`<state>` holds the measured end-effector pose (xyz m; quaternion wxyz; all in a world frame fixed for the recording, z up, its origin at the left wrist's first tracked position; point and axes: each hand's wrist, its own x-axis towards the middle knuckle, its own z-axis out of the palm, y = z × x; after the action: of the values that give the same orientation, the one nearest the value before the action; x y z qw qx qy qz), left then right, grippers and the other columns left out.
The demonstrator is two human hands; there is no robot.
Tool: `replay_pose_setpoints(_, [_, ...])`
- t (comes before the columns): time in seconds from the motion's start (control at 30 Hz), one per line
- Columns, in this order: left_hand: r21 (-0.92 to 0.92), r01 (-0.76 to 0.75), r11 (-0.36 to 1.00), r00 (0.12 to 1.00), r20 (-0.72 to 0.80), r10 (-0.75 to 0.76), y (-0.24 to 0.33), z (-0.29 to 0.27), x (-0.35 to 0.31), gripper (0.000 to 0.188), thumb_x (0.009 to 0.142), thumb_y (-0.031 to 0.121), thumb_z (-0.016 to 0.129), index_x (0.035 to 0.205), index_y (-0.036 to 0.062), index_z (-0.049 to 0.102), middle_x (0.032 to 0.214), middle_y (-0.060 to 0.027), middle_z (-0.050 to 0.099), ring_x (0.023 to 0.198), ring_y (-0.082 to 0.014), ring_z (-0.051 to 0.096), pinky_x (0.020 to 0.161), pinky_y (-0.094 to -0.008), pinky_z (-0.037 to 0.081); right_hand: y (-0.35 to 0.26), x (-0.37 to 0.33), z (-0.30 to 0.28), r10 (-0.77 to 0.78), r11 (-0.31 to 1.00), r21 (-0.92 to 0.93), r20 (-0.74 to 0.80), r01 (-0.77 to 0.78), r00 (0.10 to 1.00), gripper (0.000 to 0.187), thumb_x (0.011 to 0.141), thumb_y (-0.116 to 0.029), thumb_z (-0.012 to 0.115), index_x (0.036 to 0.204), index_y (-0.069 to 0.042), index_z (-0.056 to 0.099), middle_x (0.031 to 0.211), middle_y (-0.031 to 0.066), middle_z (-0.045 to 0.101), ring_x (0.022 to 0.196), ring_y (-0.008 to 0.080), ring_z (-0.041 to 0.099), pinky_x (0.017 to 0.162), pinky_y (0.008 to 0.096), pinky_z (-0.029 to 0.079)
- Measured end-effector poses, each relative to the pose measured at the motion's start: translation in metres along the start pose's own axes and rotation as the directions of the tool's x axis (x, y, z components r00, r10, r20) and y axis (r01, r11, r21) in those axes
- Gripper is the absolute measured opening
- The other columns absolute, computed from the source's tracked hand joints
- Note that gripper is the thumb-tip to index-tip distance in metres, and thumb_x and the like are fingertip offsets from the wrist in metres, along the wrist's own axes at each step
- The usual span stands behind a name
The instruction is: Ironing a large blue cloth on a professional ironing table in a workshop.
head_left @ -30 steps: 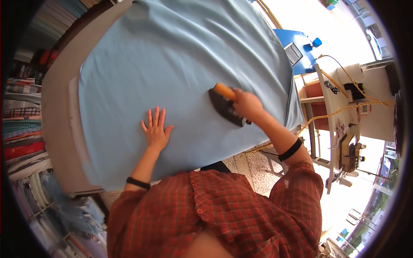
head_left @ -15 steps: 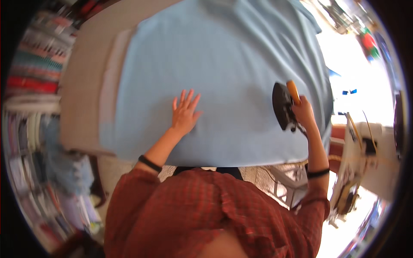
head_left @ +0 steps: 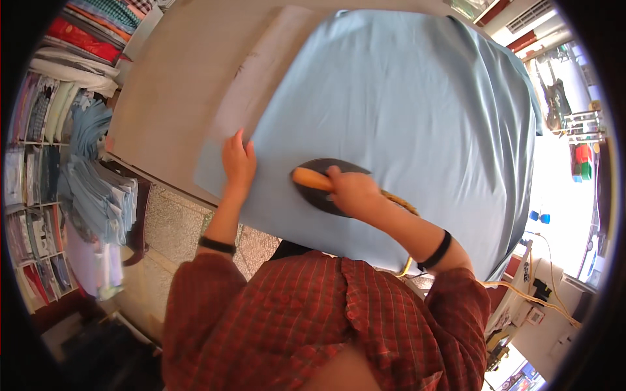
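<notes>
A light blue cloth lies spread over a padded brown table. On its near part is an iron with a dark plate and an orange-brown handle, its tip toward the left. My right hand is closed around the handle. A yellowish cord runs from the iron beneath my forearm. Close to the cloth's left edge, my left hand rests with a finger and thumb apart, gripping nothing I can see. The cloth looks smooth around the iron and wrinkled at the far right.
Shelves of folded fabric line the left side. A stack of blue garments hangs beside the table. A pale strip lies along the brown table cover. At the right, a cord crosses near a white machine.
The iron, raised and tilted at the right before, is now lower on the cloth and farther left in my right hand. My left hand has shifted left to the cloth's edge. The view has turned.
</notes>
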<state>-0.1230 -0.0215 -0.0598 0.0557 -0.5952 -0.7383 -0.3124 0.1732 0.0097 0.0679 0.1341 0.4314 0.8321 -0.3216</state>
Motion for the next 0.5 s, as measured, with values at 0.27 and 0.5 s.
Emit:
replay_pose_setpoints(0.27, [-0.017, 0.208, 0.978, 0.960, 0.197, -0.201, -0.025, -0.003, -0.021, 0.018, 0.087, 0.024, 0.064, 0.085, 0.0073, 0.057, 0.078, -0.0111, 0.062, 0.076, -0.0358, 0.058, 0.070, -0.0471, 0.043, -0.035, 0.122, -0.011, 0.031, 0.993, -0.105, -0.172, -0.049, 0.985, 0.034, 0.086, -0.012, 0.052, 0.117, 0.001, 0.050, 0.095, 0.0197, 0.068, 0.089, 0.0359, 0.066, 0.078, 0.0460, 0.052])
replay_pose_setpoints(0.5, [-0.013, 0.141, 0.990, 0.987, 0.082, -0.139, -0.028, 0.004, -0.021, 0.016, 0.086, 0.022, 0.066, 0.086, 0.0083, 0.058, 0.078, -0.0093, 0.062, 0.074, -0.0319, 0.058, 0.068, -0.0429, 0.042, 0.101, 0.191, -0.134, 0.474, 0.879, 0.317, -0.504, -0.356, 0.722, 0.032, 0.079, -0.019, 0.055, 0.103, 0.000, 0.063, 0.101, 0.0233, 0.066, 0.101, 0.0402, 0.062, 0.086, 0.0462, 0.048])
